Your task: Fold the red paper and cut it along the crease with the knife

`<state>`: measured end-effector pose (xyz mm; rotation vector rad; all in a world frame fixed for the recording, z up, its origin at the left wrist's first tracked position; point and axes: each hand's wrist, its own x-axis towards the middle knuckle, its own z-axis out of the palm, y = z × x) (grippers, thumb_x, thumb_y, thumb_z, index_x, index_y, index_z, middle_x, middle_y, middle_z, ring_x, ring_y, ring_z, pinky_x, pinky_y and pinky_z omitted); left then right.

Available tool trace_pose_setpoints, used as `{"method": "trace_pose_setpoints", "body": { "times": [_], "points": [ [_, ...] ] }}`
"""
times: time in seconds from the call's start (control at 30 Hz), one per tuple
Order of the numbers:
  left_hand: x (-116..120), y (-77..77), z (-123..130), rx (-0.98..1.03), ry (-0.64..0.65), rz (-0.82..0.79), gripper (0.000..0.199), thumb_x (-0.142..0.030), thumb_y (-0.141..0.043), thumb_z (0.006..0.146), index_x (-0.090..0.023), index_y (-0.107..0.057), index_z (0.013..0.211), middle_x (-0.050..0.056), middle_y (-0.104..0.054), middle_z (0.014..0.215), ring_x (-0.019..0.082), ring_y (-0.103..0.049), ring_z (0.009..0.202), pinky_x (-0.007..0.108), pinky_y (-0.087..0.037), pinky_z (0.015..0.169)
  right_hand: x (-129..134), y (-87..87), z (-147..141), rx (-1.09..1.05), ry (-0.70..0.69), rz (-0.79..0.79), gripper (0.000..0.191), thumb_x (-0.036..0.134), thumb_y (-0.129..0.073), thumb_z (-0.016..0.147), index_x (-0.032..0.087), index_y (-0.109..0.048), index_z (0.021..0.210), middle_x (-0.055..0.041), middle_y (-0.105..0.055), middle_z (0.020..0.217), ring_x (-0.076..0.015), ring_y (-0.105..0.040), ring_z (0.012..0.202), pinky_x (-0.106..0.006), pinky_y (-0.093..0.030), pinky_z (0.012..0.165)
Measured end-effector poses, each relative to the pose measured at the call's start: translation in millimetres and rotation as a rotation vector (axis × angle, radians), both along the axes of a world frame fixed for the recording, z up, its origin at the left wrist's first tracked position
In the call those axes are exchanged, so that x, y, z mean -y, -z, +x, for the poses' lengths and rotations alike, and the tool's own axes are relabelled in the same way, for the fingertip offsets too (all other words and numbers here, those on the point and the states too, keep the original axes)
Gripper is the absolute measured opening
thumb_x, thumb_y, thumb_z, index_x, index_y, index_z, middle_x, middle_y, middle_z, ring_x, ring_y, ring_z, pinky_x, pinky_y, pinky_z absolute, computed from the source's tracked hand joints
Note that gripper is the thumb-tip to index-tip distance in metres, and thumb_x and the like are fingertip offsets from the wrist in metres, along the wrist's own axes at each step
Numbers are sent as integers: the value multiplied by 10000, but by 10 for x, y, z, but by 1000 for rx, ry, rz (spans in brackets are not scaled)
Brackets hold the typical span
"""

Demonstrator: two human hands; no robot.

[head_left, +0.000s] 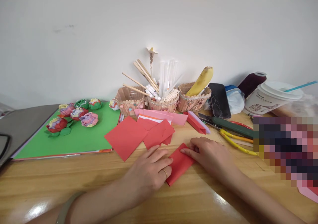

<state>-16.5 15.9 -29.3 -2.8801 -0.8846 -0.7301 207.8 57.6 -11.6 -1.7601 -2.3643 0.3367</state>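
Though glossy, table (74, 174) beneath paper (178, 164), wall (159, 19) behind

I am at a craft spot indoors, most likely in a home: a wooden table (104, 191) stands against a plain white wall (99, 35), with folded red paper (179, 164) in front of me, paper flowers (89, 119) on a green sheet (104, 133) and yellow-handled scissors (235, 145) to my right. The banana (201, 81) in a decorated basket (195, 103) and the lidded drink cup (264, 100) look domestic.
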Motion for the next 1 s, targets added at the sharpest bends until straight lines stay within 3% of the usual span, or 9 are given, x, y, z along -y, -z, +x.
{"method": "trace_pose_setpoints", "body": {
  "times": [0.13,0.27,0.43,0.53,0.7,0.87,1.0],
  "points": [
    [-3,-49,-12,-145,25,9,294,-165,-426,983,-214,-552,1245,37,-670,1051,254,-516,1170,492,-388,1026,12,49,38,-11,-36,66,314,454,-606,826,225,-476,655,-5,-596,693,-165,-552,625,-269,-304,530],
    [12,-125,-2,-291,9,-12,311,-221,-470,982,-289,-532,1280,47,-648,1058,279,-486,1220,532,-381,1015,6,89,54,-23,-101,104,298,420,-597,850,220,-462,675,-12,-585,714,-169,-540,656,-276,-331,575],
    [34,-153,-30,-393,67,-27,350,-226,-433,994,-220,-473,1341,61,-464,1428,296,-284,1372,566,-285,1074,-21,105,58,-39,-165,129,302,392,-612,856,215,-453,669,-5,-582,703,-166,-522,674,-276,-334,602],
    [69,-131,-64,-423,101,-7,372,-234,-371,1010,-169,-435,1370,58,-461,1441,289,-212,1406,594,-189,1110,-34,104,65,-46,-184,141,289,381,-612,858,212,-462,679,-3,-588,708,-158,-515,665,-269,-327,591],
    [176,-133,-98,-524,37,-39,406,-344,-426,990,-227,-437,1378,120,-504,1396,348,-314,1367,623,-275,1036,-41,97,74,-52,-205,164,291,389,-615,854,211,-473,673,-4,-584,693,-149,-504,639,-267,-323,577],
    [328,-76,-180,-558,-23,64,380,-330,-439,991,-288,-458,1368,147,-562,1327,342,-462,1271,564,-339,981,-37,120,76,-57,-213,180,295,407,-613,854,211,-479,680,-7,-597,709,-152,-519,654,-269,-339,589],
    [419,23,-254,-506,-82,118,455,-339,-509,960,-327,-407,1403,139,-574,1314,363,-488,1238,575,-339,966,-53,159,91,-64,-223,204,286,398,-619,852,209,-488,683,-6,-604,711,-154,-531,655,-271,-356,592]
  ]
}}
